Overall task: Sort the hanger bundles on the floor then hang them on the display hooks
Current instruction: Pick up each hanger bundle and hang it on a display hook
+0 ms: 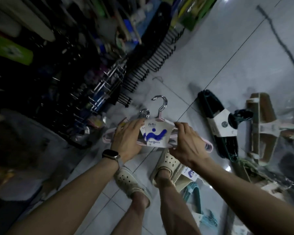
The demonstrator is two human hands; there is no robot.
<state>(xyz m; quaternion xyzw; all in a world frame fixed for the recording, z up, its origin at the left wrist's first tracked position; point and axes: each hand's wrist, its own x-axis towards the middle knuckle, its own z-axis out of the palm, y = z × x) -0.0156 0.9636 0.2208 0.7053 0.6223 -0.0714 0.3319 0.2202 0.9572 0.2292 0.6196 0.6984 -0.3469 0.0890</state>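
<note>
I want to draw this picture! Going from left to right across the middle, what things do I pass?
display hooks → left hand → pink hanger bundles → right hand → dark hanger bundle on the floor → tan hanger bundle

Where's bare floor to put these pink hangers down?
Bare tile lies ahead, between the black hook row and the dark green bundle. Crowded: right, around the tan bundle and teal bundle by your foot.

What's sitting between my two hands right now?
The head view shows the white card label of the pink hanger bundles between the left hand and right hand, both gripping them.
</note>
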